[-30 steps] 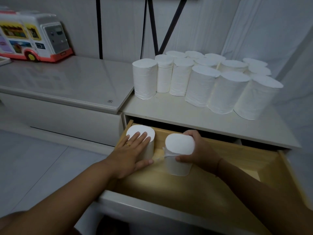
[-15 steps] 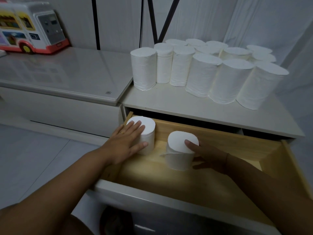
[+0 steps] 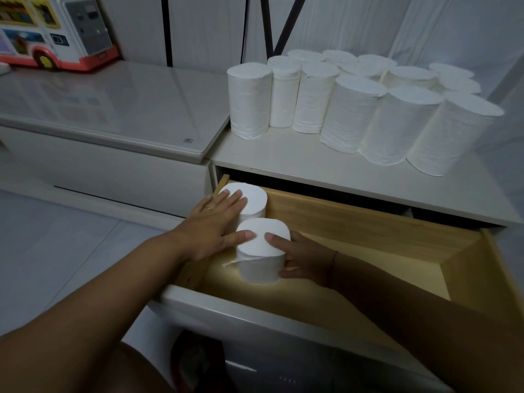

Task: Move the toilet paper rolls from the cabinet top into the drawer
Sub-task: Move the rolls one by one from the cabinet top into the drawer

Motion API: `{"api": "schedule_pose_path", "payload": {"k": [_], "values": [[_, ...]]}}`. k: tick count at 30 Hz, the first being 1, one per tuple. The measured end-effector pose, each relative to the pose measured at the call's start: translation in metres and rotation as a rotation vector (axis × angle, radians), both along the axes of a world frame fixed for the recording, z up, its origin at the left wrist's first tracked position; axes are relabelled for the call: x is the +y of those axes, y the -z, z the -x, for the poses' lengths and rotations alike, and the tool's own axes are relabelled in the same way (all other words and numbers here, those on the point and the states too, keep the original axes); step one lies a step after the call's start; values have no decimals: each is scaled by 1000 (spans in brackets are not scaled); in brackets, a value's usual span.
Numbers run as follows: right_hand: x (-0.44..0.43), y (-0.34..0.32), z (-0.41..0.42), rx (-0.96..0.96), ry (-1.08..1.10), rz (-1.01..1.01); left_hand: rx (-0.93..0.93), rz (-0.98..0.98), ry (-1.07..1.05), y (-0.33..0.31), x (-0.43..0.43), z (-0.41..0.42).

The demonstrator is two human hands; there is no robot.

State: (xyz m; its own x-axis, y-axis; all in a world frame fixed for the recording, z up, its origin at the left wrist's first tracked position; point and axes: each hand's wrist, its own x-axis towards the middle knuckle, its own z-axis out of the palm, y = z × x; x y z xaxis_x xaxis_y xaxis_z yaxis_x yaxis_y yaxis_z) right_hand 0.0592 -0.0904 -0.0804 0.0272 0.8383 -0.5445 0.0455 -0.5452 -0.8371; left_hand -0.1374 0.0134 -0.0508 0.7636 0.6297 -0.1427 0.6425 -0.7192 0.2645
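Note:
Two white toilet paper rolls stand upright in the open wooden drawer (image 3: 368,222), at its left end. The far roll (image 3: 255,198) sits in the back left corner. The near roll (image 3: 262,256) stands just in front of it, touching or nearly so. My left hand (image 3: 215,225) lies flat, fingers spread, across the far roll's top and side, thumb on the near roll's top. My right hand (image 3: 303,258) cups the near roll's right side. Several more rolls (image 3: 351,109) stand packed together on the white cabinet top (image 3: 326,168).
A lower white glass-topped unit (image 3: 113,109) adjoins the cabinet on the left, with a toy bus (image 3: 56,32) at its back. Black stand legs (image 3: 269,24) and a white curtain rise behind. The drawer's right part shows bare wood. The white drawer front (image 3: 255,319) is nearest me.
My right hand has slid the second roll leftward until it stands right in front of the corner roll. My left hand stayed on the corner roll, its thumb now touching the second one.

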Motion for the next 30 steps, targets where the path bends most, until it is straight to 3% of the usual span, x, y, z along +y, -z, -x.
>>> {"api": "schedule_pose_path", "payload": {"k": [13, 30], "values": [[22, -1, 42, 172, 142, 57, 1, -28, -7, 2, 7, 10], [27, -4, 43, 288, 41, 40, -43, -11, -12, -6, 7, 8]]}}
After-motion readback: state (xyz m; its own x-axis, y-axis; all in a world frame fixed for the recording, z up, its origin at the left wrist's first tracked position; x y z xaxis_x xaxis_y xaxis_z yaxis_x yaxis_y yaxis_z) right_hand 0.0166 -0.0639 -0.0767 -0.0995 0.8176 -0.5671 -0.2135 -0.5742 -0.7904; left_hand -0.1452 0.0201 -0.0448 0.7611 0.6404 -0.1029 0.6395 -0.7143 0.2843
